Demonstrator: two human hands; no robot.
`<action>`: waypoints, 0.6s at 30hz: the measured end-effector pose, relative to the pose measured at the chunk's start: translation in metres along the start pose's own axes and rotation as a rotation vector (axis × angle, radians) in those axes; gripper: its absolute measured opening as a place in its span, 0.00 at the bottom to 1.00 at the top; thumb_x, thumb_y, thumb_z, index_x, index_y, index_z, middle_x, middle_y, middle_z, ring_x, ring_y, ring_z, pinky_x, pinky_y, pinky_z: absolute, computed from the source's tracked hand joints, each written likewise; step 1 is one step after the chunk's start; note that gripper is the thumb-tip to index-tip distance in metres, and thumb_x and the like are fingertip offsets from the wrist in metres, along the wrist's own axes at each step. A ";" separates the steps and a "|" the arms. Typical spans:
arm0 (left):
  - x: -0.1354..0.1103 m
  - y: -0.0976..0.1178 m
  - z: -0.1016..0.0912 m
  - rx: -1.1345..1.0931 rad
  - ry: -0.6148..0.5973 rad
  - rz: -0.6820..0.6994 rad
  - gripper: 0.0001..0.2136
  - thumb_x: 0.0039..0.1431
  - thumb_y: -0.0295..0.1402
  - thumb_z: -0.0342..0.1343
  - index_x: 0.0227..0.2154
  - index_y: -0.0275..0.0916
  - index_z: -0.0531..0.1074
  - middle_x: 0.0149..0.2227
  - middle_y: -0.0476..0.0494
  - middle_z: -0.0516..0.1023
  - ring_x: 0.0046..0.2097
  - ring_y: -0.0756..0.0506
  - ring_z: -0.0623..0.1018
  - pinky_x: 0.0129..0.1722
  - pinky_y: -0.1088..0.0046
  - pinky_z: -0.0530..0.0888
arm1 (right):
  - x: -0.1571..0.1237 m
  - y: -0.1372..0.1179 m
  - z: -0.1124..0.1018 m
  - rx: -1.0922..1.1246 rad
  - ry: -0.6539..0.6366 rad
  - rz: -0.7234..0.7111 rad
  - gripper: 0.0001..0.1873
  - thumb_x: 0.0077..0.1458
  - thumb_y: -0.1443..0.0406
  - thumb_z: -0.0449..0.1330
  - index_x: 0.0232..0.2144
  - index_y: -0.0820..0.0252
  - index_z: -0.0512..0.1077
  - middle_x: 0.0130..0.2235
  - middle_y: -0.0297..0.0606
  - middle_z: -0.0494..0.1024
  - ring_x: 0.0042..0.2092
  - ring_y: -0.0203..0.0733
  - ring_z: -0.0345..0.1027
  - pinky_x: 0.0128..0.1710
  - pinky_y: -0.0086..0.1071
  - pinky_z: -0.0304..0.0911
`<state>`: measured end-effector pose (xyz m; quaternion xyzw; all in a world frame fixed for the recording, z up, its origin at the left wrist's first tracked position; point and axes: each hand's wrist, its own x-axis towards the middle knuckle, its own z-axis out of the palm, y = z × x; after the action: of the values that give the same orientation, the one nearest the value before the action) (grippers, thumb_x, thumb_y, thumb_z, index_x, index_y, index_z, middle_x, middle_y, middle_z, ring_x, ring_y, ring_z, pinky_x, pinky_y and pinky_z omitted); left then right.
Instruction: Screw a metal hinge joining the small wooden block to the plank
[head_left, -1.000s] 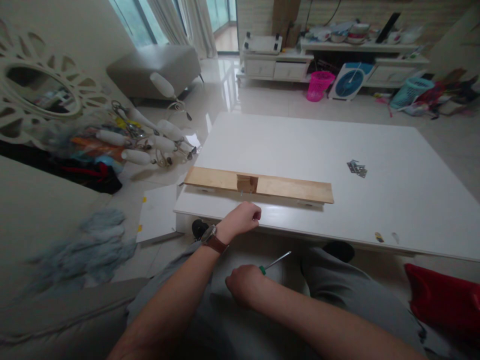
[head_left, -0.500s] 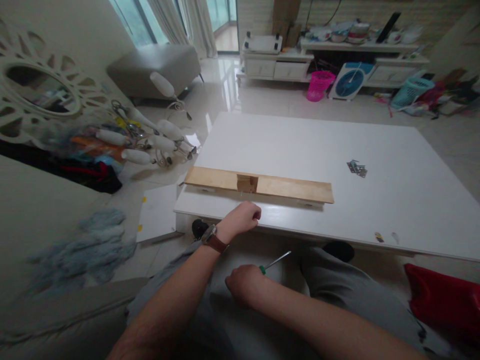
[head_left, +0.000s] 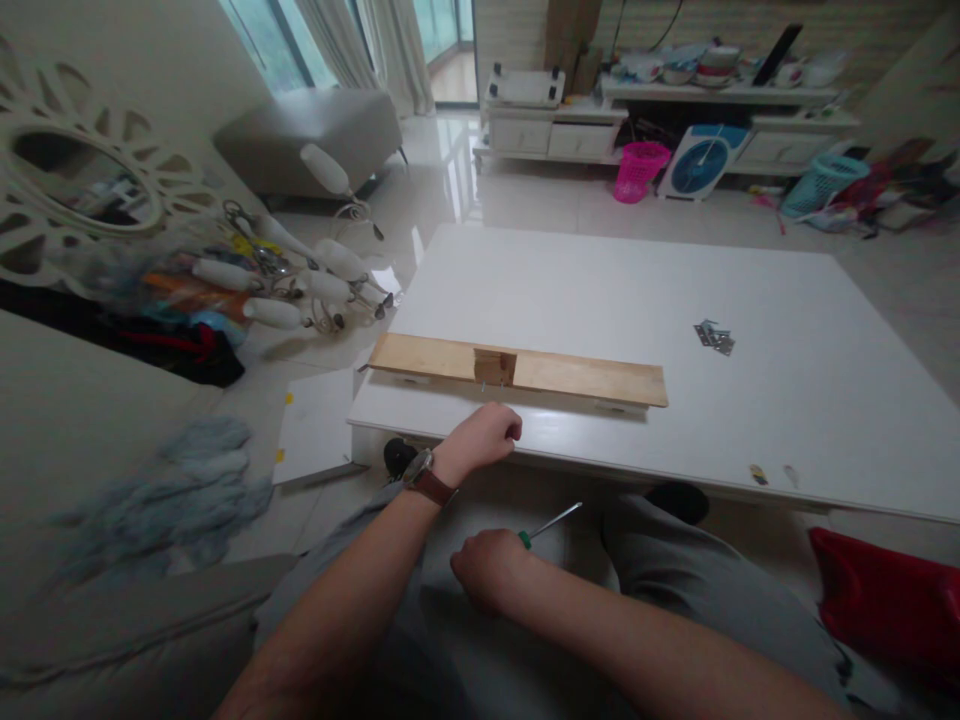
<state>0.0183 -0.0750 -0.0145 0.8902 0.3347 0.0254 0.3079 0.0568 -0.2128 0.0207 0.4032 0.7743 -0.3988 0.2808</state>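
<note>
My left hand, with a watch on its wrist, rests closed at the front edge of the white panel. Its curled fingers hide whatever may be inside. Just beyond it lies a long wooden board with a square notch in the middle, where two small screws stick up. Lower down, over my lap, my right hand is wrapped round the green handle of a screwdriver, whose metal shaft points up and to the right. Several metal brackets lie in a pile on the panel's right part.
Small bits of hardware lie near the panel's front right edge. A white board leans low at the left, beside a grey fluffy rug. A lamp with white shades stands left. Something red is at lower right.
</note>
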 end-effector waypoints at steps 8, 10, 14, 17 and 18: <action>-0.001 0.000 -0.001 -0.004 -0.008 -0.006 0.11 0.51 0.18 0.56 0.30 0.35 0.83 0.30 0.42 0.83 0.33 0.45 0.78 0.37 0.70 0.72 | 0.002 0.001 0.003 -0.019 0.010 -0.001 0.18 0.64 0.72 0.59 0.55 0.68 0.79 0.54 0.59 0.83 0.55 0.62 0.80 0.48 0.47 0.79; -0.001 0.001 -0.001 -0.015 -0.010 -0.003 0.11 0.51 0.18 0.57 0.30 0.35 0.83 0.30 0.42 0.82 0.33 0.45 0.77 0.37 0.70 0.71 | 0.003 0.001 0.004 -0.026 0.004 0.000 0.19 0.62 0.72 0.61 0.55 0.67 0.79 0.54 0.58 0.83 0.55 0.62 0.80 0.48 0.48 0.79; -0.001 0.003 -0.003 -0.026 -0.018 0.013 0.12 0.51 0.18 0.57 0.31 0.35 0.84 0.30 0.42 0.83 0.33 0.45 0.77 0.36 0.71 0.71 | 0.005 0.001 0.003 -0.029 -0.020 0.009 0.21 0.61 0.71 0.63 0.56 0.70 0.78 0.55 0.60 0.82 0.56 0.63 0.79 0.50 0.50 0.79; -0.001 0.004 -0.004 -0.024 -0.022 0.022 0.12 0.52 0.19 0.57 0.31 0.35 0.84 0.30 0.42 0.83 0.33 0.46 0.78 0.37 0.71 0.72 | 0.005 0.001 0.003 -0.028 -0.018 -0.005 0.20 0.63 0.71 0.61 0.56 0.70 0.78 0.55 0.60 0.82 0.57 0.63 0.79 0.50 0.50 0.80; -0.001 0.004 -0.004 -0.026 -0.020 0.024 0.12 0.52 0.19 0.56 0.31 0.36 0.84 0.30 0.42 0.83 0.33 0.46 0.78 0.37 0.71 0.72 | 0.004 0.001 0.002 -0.028 -0.018 -0.007 0.20 0.64 0.71 0.61 0.56 0.70 0.78 0.55 0.59 0.82 0.57 0.63 0.79 0.50 0.51 0.80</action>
<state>0.0192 -0.0760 -0.0092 0.8903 0.3207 0.0245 0.3223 0.0556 -0.2128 0.0158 0.3927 0.7787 -0.3926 0.2920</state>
